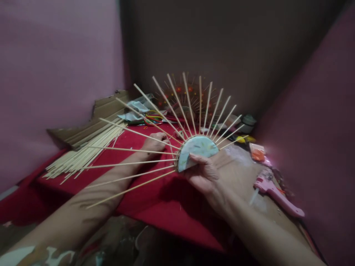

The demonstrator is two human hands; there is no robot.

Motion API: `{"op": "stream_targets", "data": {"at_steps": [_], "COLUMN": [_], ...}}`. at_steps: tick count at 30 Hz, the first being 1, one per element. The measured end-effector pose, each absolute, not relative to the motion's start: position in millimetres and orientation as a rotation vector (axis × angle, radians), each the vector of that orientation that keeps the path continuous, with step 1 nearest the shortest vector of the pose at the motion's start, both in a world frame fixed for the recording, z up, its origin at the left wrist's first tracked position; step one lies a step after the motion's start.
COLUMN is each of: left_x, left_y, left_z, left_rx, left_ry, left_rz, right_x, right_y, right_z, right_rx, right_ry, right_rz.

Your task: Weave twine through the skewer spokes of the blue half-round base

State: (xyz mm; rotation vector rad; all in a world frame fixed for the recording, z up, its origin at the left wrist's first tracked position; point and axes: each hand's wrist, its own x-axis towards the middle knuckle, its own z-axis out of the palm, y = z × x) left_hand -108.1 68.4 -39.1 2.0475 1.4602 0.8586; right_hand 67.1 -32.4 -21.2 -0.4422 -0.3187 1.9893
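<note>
My right hand [203, 171] grips the flat lower part of a half-round piece [198, 147] with a pale blue patterned face, thumb on the front. Thin wooden sticks [189, 101] fan out from its curved edge like rays, held above the table. Behind the left-hand sticks, my left hand [156, 142] rests on the red cloth with its fingers curled in. Whatever those fingers hold, if anything, is hidden. Just right of that hand lies a small coiled item [180, 135], too small to name.
Loose sticks [85, 153] lie in a pile at left, beside folded cardboard [83, 131]. Scissors [154, 118] and plastic packets sit farther back. A decorated fan-like piece [179, 94] stands behind. At right, a pink glue gun [277, 192] lies on a brown board [241, 173] near an orange packet [257, 152].
</note>
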Motion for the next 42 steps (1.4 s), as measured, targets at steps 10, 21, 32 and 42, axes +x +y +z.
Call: {"op": "stream_targets", "data": {"at_steps": [10, 21, 32, 42], "left_x": [-100.2, -73.5, -75.4, -70.1], "left_y": [71.9, 21.4, 24.9, 22.2], "left_z": [-49.7, -18.1, -28.4, -29.0], "left_rx": [2.292, 1.817, 1.65, 1.674], "left_ry": [1.459, 0.737, 0.803, 0.77], "left_rz": [0.804, 0.711, 0.567, 0.384], "right_x": [73.3, 92.9, 97.9, 99.8], "right_y": [-19.5, -0.5, 4.2, 7.6], "right_z": [-13.3, -21.1, -30.8, -39.7], "right_rx": [-0.462, -0.48, -0.491, -0.449], "right_ry": [-0.318, -0.144, -0.22, -0.395], "right_rz": [1.752, 1.687, 1.721, 1.704]}}
